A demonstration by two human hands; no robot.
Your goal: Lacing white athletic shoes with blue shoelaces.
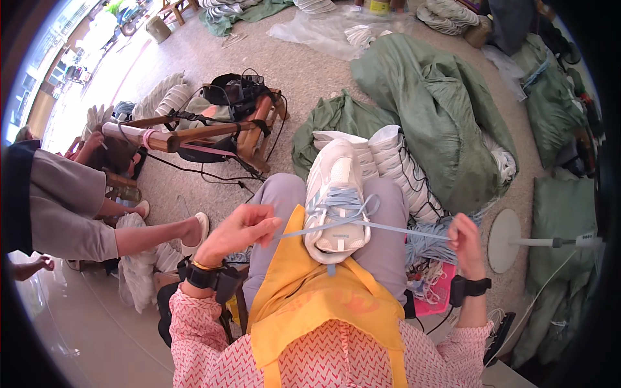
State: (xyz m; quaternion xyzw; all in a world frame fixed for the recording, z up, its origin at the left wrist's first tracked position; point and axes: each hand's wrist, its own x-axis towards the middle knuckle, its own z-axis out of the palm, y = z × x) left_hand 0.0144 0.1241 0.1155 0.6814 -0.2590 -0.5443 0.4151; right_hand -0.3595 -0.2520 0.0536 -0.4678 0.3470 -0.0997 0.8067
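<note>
Two hands pull a pale blue lace [362,223] taut across the white shoe [336,200] on the lap. Left hand [236,233] and right hand [466,238] each pinch an end, either side of the shoe. Lacing step; next likely needs even tension.

Clear plastic bag [323,29] on floor (top centre).

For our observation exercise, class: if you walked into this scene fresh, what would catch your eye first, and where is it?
First, the white sneaker on the person's lap at centre, its pale blue lace pulled taut sideways between the left hand and right hand. Below it hangs a bright yellow apron over a pink patterned shirt. Behind, big green sacks spill white shoes across the floor.
</note>
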